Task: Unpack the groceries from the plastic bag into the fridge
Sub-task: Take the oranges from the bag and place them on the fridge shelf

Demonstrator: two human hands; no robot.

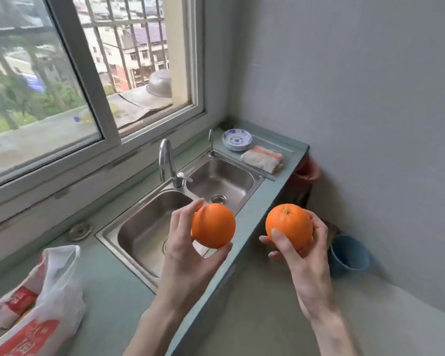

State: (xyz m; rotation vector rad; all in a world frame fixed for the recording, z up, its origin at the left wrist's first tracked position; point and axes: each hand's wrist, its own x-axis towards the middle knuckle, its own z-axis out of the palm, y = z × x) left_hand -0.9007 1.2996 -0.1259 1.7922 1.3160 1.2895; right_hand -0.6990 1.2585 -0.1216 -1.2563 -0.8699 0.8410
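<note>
My left hand [184, 249] grips an orange [214, 225] in the air above the front edge of the counter, fingers and thumb curled round it. My right hand [305, 258] holds a second orange [288, 225], stem end up, out past the counter over the floor. The white plastic bag [46, 299] with red print lies on the counter at the lower left, its mouth open and packages showing inside. No fridge is in view.
A steel double sink [203, 176] with a tap [166, 160] is set in the green counter [108, 283] under a window. Stacked blue-patterned dishes [237, 140] and a folded cloth [262, 159] sit at the far end. A blue bucket [350, 255] stands on the floor by the wall.
</note>
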